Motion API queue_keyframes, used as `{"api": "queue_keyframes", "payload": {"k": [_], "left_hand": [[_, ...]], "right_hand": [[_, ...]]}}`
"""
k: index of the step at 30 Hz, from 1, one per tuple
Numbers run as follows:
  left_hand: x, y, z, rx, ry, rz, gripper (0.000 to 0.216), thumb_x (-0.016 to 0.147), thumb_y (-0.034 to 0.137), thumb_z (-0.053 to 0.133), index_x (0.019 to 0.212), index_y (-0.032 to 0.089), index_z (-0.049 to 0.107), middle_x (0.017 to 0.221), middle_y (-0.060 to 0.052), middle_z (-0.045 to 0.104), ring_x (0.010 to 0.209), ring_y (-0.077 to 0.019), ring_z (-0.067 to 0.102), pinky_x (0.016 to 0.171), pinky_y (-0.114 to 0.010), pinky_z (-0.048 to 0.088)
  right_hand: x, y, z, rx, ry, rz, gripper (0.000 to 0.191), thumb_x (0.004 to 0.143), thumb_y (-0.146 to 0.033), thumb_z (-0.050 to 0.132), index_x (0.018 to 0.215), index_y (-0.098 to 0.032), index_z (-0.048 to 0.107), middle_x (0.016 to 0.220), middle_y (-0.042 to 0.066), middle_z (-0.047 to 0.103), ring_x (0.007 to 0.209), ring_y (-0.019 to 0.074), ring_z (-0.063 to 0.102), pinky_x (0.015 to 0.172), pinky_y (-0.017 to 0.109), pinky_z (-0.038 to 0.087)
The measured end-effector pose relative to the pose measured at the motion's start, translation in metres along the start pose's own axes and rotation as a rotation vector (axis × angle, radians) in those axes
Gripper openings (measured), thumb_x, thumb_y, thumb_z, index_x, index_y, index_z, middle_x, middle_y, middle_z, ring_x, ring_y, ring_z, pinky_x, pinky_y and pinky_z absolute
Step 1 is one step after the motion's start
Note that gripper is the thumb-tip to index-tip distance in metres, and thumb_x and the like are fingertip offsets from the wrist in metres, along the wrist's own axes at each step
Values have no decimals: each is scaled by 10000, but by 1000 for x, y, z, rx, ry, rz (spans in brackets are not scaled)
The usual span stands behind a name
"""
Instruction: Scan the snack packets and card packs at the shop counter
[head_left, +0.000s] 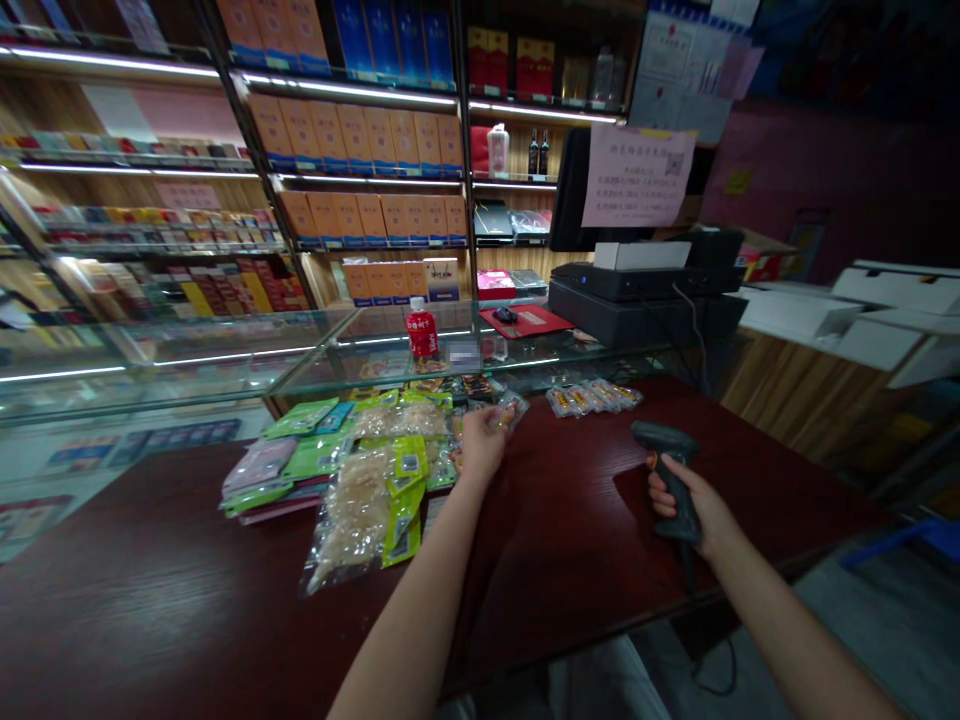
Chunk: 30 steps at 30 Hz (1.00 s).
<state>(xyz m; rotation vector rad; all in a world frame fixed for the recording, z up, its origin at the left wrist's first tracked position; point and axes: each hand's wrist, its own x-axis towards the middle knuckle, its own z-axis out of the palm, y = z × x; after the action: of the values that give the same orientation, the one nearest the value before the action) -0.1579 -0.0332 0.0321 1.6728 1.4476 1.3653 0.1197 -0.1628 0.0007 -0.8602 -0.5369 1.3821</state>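
My right hand [686, 500] is wrapped round the grip of a dark handheld barcode scanner [667, 465], its head pointing left over the dark red wooden counter [585, 540]. My left hand [480, 440] reaches forward and pinches a small clear snack packet [510, 408] just above the counter. To the left of that hand lies a heap of snack packets [375, 470], green, yellow and clear, some stacked. A short row of small clear packets [592, 398] lies further back, between the two hands.
A glass display case [225, 360] runs along the counter's far edge, with a red bottle [421, 330] on top. A black cash register and printer [637, 290] stand at the back right. Shelves of boxed goods [360, 140] fill the wall behind.
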Motion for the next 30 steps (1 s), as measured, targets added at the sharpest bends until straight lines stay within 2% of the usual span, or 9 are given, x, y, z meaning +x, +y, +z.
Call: {"api": "queue_keyframes", "payload": {"k": [4,9,13,17,21,23,25,27,30], "left_hand": [[-18,-3,23,-537,-160,-195,285,612,274,755,841,123,675,727,-37,660,625,-135,588,618,-246,473],[-33,-5,35,-670,-231,-229,309,527,306,817,667,135,601,611,-4,623,533,-91,543,524,-195,417],[-34,-8,34,-802,-260,-296,386,504,322,849,623,146,526,586,12,602,546,-94,572,541,-197,433],[-34,-10,30,-979,-276,-375,429,471,253,881,684,153,522,656,26,607,635,-111,619,650,-250,502],[-33,-9,27,-1090,-335,-412,506,497,158,859,934,151,605,843,-28,666,721,-127,640,702,-275,519],[-32,-8,27,-1118,-421,-383,519,521,129,833,994,137,619,893,-55,678,748,-131,644,731,-280,522],[-33,-7,27,-1126,-483,-349,491,531,108,813,985,136,626,900,-56,683,758,-130,646,755,-278,523],[-34,-7,29,-1118,-488,-336,444,540,117,809,941,146,620,881,-42,680,762,-131,645,757,-279,526],[-36,-9,32,-1080,-444,-317,412,559,199,831,888,162,586,853,-23,659,756,-134,633,726,-281,528]], "right_hand": [[1,1,0,-8,4,-11,313,666,-358,810,816,-171,609,543,-46,506,397,53,398,323,135,323],[1,1,0,-1,-13,-14,296,666,-346,797,819,-169,617,543,-41,521,405,55,424,326,130,337],[-1,-1,5,-35,13,-8,257,653,-250,788,833,-169,624,558,-31,555,421,70,472,339,147,392],[-11,-3,19,-120,50,-17,269,682,-248,784,888,-175,627,602,-17,603,464,100,544,392,202,502],[-29,-4,43,-157,10,-36,391,700,-349,791,1018,-217,606,712,7,668,629,196,673,520,350,604],[-38,-3,56,-203,2,-38,439,695,-391,795,1043,-223,589,709,3,668,595,194,674,497,332,589],[-47,-2,69,-274,-30,-55,445,714,-410,781,1062,-225,575,640,-32,624,455,122,585,402,234,505],[-57,0,79,-336,-111,-52,458,733,-420,763,1093,-219,563,598,-56,577,390,76,491,340,176,402],[-68,4,90,-413,-167,-43,474,733,-446,751,1086,-207,543,593,-69,550,363,54,430,321,161,340]]}}
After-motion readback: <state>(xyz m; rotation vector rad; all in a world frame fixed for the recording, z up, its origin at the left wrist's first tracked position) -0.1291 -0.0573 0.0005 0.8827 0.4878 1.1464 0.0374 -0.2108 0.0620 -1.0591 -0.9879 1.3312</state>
